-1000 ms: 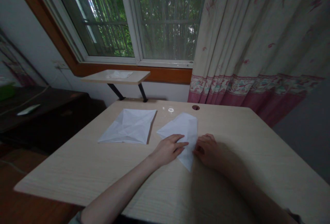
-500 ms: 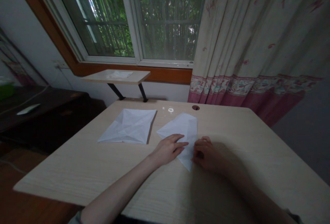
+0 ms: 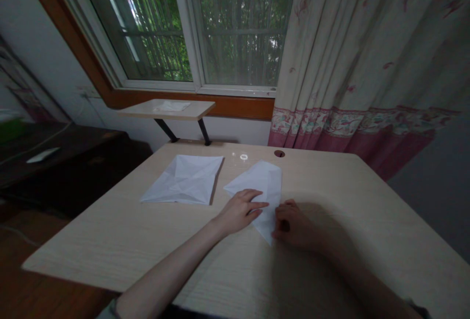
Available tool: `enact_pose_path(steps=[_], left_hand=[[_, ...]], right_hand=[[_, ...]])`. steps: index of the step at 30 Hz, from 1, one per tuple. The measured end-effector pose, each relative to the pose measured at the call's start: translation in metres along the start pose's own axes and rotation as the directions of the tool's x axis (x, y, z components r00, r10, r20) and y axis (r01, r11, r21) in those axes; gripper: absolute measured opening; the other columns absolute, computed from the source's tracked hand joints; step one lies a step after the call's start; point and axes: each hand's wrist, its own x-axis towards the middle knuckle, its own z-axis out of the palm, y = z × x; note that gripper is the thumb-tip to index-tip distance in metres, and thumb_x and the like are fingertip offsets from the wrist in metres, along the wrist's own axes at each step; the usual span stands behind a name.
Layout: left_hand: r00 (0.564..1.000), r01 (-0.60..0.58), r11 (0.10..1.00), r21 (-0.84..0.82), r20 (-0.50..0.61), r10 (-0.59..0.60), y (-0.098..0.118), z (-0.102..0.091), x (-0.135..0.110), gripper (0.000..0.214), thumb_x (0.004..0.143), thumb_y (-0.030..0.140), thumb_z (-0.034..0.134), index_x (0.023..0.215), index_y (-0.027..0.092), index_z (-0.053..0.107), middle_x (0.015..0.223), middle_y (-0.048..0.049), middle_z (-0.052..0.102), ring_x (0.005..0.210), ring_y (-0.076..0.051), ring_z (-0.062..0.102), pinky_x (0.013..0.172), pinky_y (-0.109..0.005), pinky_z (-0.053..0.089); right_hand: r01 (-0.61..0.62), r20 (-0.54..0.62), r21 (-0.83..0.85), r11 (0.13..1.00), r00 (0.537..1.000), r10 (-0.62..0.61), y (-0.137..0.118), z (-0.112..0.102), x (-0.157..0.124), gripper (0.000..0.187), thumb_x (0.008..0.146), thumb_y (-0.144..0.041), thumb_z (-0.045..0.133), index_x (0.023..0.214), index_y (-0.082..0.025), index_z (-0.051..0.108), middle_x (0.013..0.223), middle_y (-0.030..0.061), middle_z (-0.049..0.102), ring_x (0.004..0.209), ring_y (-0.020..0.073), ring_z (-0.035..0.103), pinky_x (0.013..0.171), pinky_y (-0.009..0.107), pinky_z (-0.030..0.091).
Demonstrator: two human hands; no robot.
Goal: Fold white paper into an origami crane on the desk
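A folded sheet of white paper [image 3: 265, 178] lies on the desk, narrowing to a point at its near end. My left hand [image 3: 243, 211] rests flat across its left part with the fingers spread, pressing it down. Curled at the paper's right edge is my right hand [image 3: 292, 222], its thumb and fingers closed on the lower part of that edge. The fingertips there are partly in shadow. To the left, apart from both hands, a second creased white sheet [image 3: 187, 180] lies flat.
The light wood desk [image 3: 121, 240] carries a small raised shelf [image 3: 194, 112] at the back left, with crumpled white paper [image 3: 172, 106] on it. A round cable hole [image 3: 279, 154] sits near the far edge. A curtain [image 3: 352, 88] hangs behind, and a dark cabinet [image 3: 95, 150] stands left.
My right hand has slid slightly down the paper's right edge, toward me. My left hand and both sheets stay in place.
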Motion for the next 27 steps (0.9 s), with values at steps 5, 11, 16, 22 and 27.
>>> enact_pose_path(steps=[5, 11, 16, 22, 27], left_hand=[[0.999, 0.039, 0.999, 0.006, -0.001, -0.039, 0.0013, -0.0009, 0.0004, 0.031, 0.102, 0.030, 0.061, 0.129, 0.040, 0.069, 0.147, -0.0051, 0.058, 0.134, -0.028, 0.053, 0.111, -0.052, 0.038], [0.999, 0.049, 0.999, -0.015, 0.003, -0.049, 0.0003, 0.0001, 0.0003, 0.029, 0.103, 0.033, 0.057, 0.129, 0.040, 0.069, 0.147, -0.0052, 0.058, 0.133, -0.029, 0.053, 0.109, -0.052, 0.036], [0.999, 0.045, 0.999, -0.019, 0.005, -0.045, 0.0013, -0.0013, 0.0003, 0.029, 0.103, 0.033, 0.057, 0.128, 0.040, 0.069, 0.148, -0.0050, 0.058, 0.133, -0.028, 0.053, 0.109, -0.051, 0.036], [0.999, 0.052, 0.999, -0.012, 0.011, -0.052, 0.0014, -0.0010, 0.0001, 0.029, 0.103, 0.033, 0.057, 0.129, 0.040, 0.069, 0.148, -0.0053, 0.058, 0.134, -0.029, 0.052, 0.110, -0.052, 0.035], [0.999, 0.045, 0.999, -0.008, 0.002, -0.045, -0.0006, 0.0020, -0.0002, 0.029, 0.104, 0.034, 0.055, 0.129, 0.040, 0.069, 0.148, -0.0046, 0.057, 0.134, -0.029, 0.052, 0.110, -0.051, 0.035]], right_hand=[[-0.015, 0.016, 0.008, 1.000, 1.000, 0.015, -0.0044, -0.0015, -0.0002, 0.027, 0.068, -0.009, 0.070, 0.061, -0.023, 0.048, 0.070, -0.0022, 0.064, 0.076, 0.0183, 0.059, 0.085, 0.033, 0.046], [-0.029, 0.041, 0.012, 0.999, 0.999, 0.029, -0.0087, -0.0046, -0.0009, 0.028, 0.069, -0.009, 0.070, 0.060, -0.023, 0.048, 0.070, -0.0025, 0.064, 0.081, 0.0190, 0.059, 0.082, 0.031, 0.046], [-0.051, 0.060, 0.038, 0.998, 0.997, 0.048, -0.0072, -0.0032, -0.0013, 0.029, 0.067, -0.009, 0.075, 0.061, -0.022, 0.050, 0.071, -0.0028, 0.064, 0.083, 0.0185, 0.058, 0.082, 0.029, 0.045], [-0.042, 0.095, 0.075, 0.996, 0.995, 0.035, -0.0087, -0.0030, -0.0016, 0.028, 0.068, -0.011, 0.076, 0.062, -0.022, 0.051, 0.071, -0.0022, 0.063, 0.085, 0.0194, 0.058, 0.081, 0.030, 0.045], [0.004, 0.088, 0.098, 0.995, 0.996, -0.012, -0.0077, -0.0031, -0.0008, 0.026, 0.068, -0.011, 0.074, 0.063, -0.022, 0.052, 0.072, -0.0030, 0.063, 0.084, 0.0187, 0.059, 0.083, 0.031, 0.045]])
